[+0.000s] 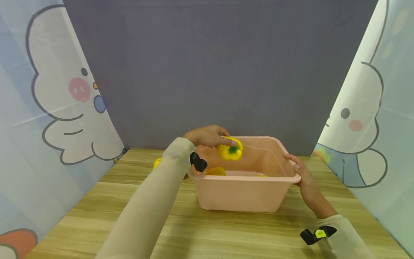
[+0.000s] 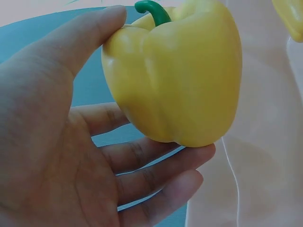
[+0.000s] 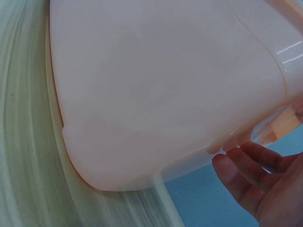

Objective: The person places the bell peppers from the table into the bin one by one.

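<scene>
My left hand (image 1: 208, 136) pinches a yellow bell pepper (image 1: 228, 153) with a green stem, holding it over the left part of a pink plastic basin (image 1: 242, 194). The left wrist view shows the thumb near the stem of the pepper (image 2: 184, 75) and fingertips under its base. My right hand (image 1: 305, 180) grips the basin's rim at the right side. In the right wrist view the fingers (image 3: 246, 175) reach up under that rim. Inside the basin lie a yellow piece (image 1: 216, 171) at the left and another yellow thing (image 1: 260, 176), mostly hidden by the front wall.
Another yellow object (image 1: 156, 163) stands on the wooden table (image 1: 129, 194) left of the basin, partly behind my left sleeve. A grey panel (image 1: 220, 72) rises behind the table. Cartoon-printed curtains (image 1: 55, 82) hang on both sides.
</scene>
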### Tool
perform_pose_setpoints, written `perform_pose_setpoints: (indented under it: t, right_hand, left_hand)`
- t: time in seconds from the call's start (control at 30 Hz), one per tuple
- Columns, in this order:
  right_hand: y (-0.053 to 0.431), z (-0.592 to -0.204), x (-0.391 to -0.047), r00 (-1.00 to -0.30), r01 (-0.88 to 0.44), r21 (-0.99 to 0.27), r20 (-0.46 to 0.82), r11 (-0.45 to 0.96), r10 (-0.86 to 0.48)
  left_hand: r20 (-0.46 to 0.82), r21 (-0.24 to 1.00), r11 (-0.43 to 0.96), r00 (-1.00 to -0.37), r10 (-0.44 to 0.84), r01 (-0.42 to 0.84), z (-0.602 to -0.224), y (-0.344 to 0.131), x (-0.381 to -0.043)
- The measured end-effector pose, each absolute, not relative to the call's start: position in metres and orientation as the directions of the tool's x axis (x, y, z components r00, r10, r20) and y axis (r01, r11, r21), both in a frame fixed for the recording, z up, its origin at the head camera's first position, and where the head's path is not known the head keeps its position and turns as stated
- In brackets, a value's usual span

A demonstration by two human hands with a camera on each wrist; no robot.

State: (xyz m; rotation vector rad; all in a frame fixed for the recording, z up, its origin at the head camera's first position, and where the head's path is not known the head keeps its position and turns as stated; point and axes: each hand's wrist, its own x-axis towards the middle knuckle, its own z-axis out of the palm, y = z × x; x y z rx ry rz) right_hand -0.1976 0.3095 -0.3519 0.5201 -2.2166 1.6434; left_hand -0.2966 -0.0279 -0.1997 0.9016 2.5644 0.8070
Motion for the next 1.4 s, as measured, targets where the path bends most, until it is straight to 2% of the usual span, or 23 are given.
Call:
perform_pose_setpoints:
  t: [0.33, 0.7, 1.07, 1.4]
  right_hand:
    - [0.310, -0.354, -0.200, -0.876, -0.481, -0.841, 0.476, 0.250, -0.082]
    - [0.311, -0.355, -0.201, -0.873, -0.486, -0.840, 0.482, 0.240, -0.081]
    - [0.309, -0.355, -0.201, -0.871, -0.489, -0.846, 0.488, 0.212, -0.061]
    - [0.308, -0.354, -0.201, -0.873, -0.485, -0.849, 0.485, 0.210, -0.053]
  left_hand:
    - [-0.125, 0.669, 0.616, -0.754, 0.644, 0.415, -0.207, -0.018, -0.301]
    - [-0.081, 0.627, 0.631, -0.767, 0.637, 0.457, -0.211, 0.000, -0.303]
    - [-0.109, 0.593, 0.669, -0.779, 0.617, 0.448, -0.214, 0.005, -0.301]
    - [-0.113, 0.605, 0.650, -0.758, 0.642, 0.460, -0.220, 0.009, -0.306]
